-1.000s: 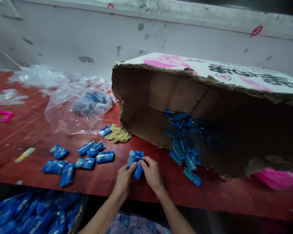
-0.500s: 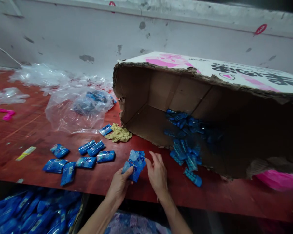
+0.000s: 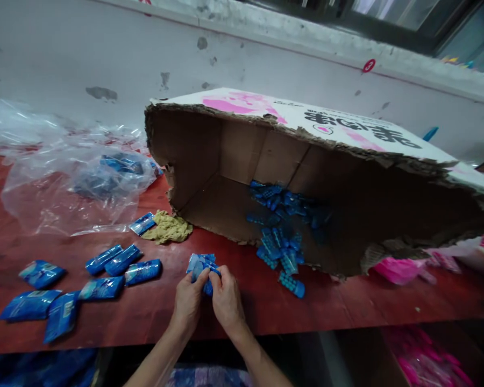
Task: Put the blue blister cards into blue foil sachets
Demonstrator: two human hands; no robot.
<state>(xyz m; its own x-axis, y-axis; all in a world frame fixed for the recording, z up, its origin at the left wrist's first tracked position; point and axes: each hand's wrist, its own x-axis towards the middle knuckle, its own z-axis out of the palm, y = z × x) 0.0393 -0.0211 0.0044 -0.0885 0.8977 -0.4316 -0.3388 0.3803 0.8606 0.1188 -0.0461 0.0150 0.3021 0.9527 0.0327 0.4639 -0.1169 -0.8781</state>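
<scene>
A small stack of flat blue printed pouches (image 3: 200, 262) is pinched between my two hands above the red table. My left hand (image 3: 186, 302) grips it from the left with the thumb on top. My right hand (image 3: 227, 301) has its thumb and fingers closed on the right edge of the same stack. The hands nearly meet and partly hide the pouches. To the left lie several filled blue packets (image 3: 101, 288). On the right, small blue studded pieces (image 3: 280, 250) are heaped in and at the mouth of a cardboard box (image 3: 193, 207) lying on its side.
A crumpled yellow cloth or glove (image 3: 167, 228) lies by the box's left corner. Beyond it rests a clear plastic bag (image 3: 36, 199) with blue packets inside. Pink items (image 3: 427, 355) show below the table at right. The wall (image 3: 145, 70) stands behind.
My right hand, apart from the pouches and open before, has come over and closed on them beside my left hand. The camera view has turned to the right.
</scene>
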